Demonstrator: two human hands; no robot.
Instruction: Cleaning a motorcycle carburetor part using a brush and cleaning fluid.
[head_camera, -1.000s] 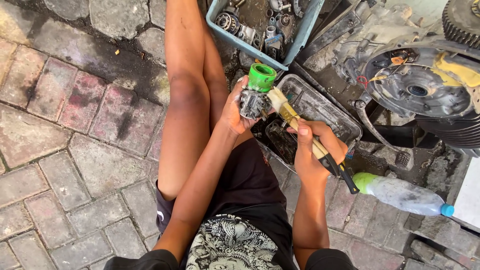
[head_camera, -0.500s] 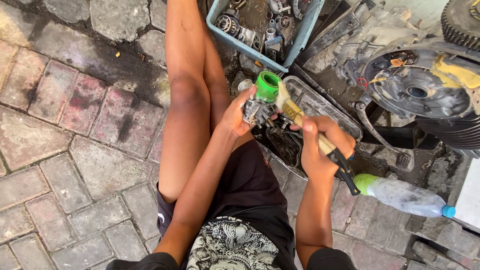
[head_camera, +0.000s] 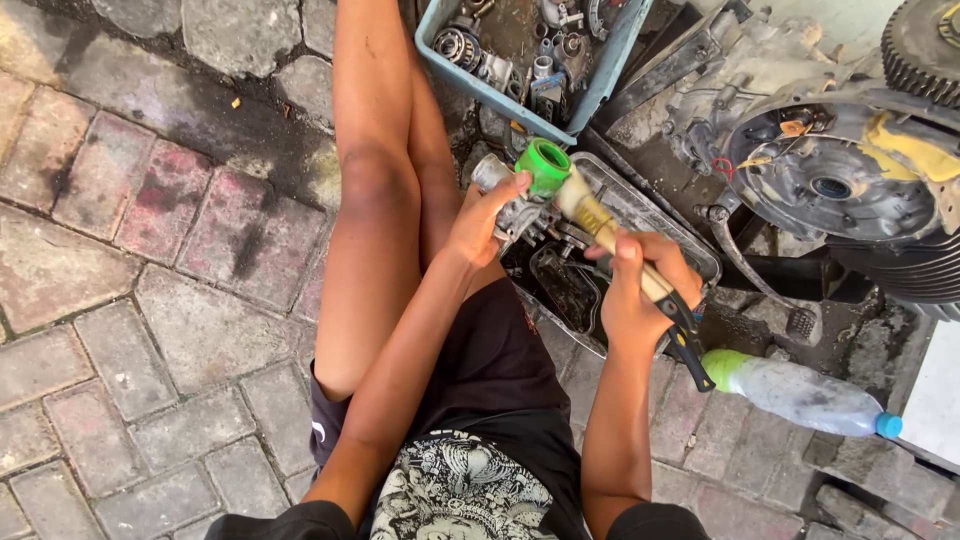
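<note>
Over the tray: the person sat on a brick-paved floor (head_camera: 130, 300), both hands raised above a black oil tray (head_camera: 690, 255) beside the bare knees.
Left hand: the left hand (head_camera: 480, 225) was clenched around a small grey metal engine part (head_camera: 515, 205), a green plastic cap (head_camera: 545, 165) sitting at its top end.
Right hand: the right hand (head_camera: 635, 290) gripped the wooden handle of a paintbrush (head_camera: 600, 225), bristles touching the part just under the green cap.
Progress: by my reading the scrubbing was mid-way; the part looked grimy in its recesses, and the tray held dark fluid with another dirty piece lying in it. Whether any side was already clean I could not tell.
Left to do: judging by the loose parts about, more pieces awaited the brush.
Surroundings: a blue plastic crate (head_camera: 600, 85) of bearings and small fittings stood just beyond the tray; an opened motorcycle engine (head_camera: 830, 180) with its exposed flywheel housing lay to the right.
Also near: a clear plastic bottle (head_camera: 800, 395) with a green end lay on the bricks by the right elbow.
Obstructions: the crate and engine crowded the tray on two sides, leaving little spare room.
</note>
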